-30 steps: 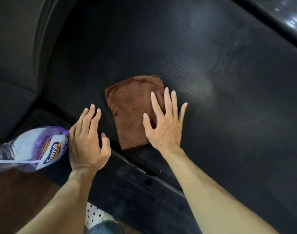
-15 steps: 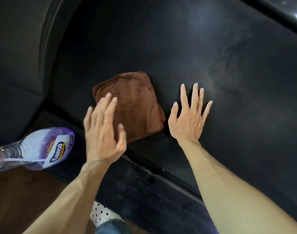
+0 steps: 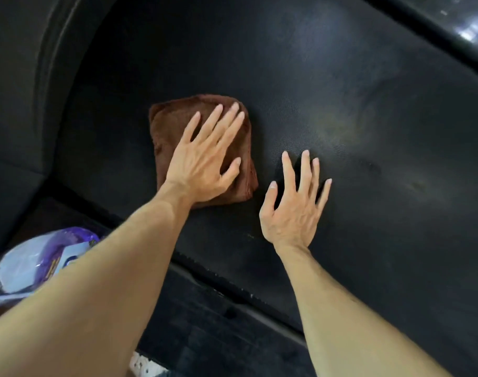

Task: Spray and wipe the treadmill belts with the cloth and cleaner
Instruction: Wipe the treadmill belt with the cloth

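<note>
1. Nearest the camera, two bare forearms are reaching forward from the bottom edge, the left one crossing over a purple-and-white cleaner bottle (image 3: 39, 263) that is lying on its side at lower left, its base end pointing up toward the belt and its long axis running down-left out of frame.
2. A black side rail (image 3: 227, 322) is running diagonally from left to lower right, bordering the near edge of the belt.
3. The right hand (image 3: 293, 210) is resting palm-down on the bare treadmill belt (image 3: 368, 131), fingers straight and spread, holding nothing, just beside the cloth but not touching it.
4. The left hand (image 3: 202, 164) is pressing flat on the folded brown cloth (image 3: 167, 126), fingers straight and fanned toward the upper right, thumb lying out to the right; it is covering the cloth rather than gripping it.
5. The cloth is lying on the belt near its left edge, a rough rectangle whose long axis is running away from the camera, tilted slightly leftward at the far end.
6. Farther off, the dark textured belt is stretching toward the upper right, showing faint pale smears.
7. At the far top right, a glossy dark surface (image 3: 466, 28) is catching highlights.
</note>
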